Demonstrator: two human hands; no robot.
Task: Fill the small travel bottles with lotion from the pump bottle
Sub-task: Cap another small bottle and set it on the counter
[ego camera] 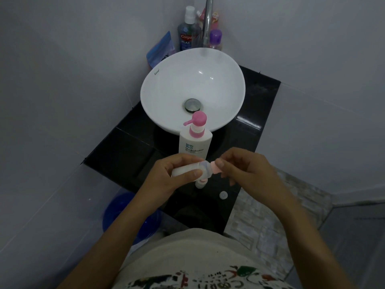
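A white lotion pump bottle (195, 142) with a pink pump head stands on the black counter (125, 155), just in front of the sink. My left hand (170, 176) holds a small white travel bottle (200, 171) sideways above the counter. My right hand (245, 170) pinches the bottle's pink cap (214, 166) at its right end. A second small travel bottle (201, 183) with a pink top stands on the counter just below my hands, partly hidden. A small white round cap (223, 195) lies on the counter to its right.
A white bowl sink (166, 80) with a metal drain sits on the counter under a chrome tap (208, 19). Behind it stand a mouthwash bottle (187, 34), a purple bottle (215, 39) and a blue pouch (160, 49). White walls close in on both sides. A blue bucket (129, 213) sits below left.
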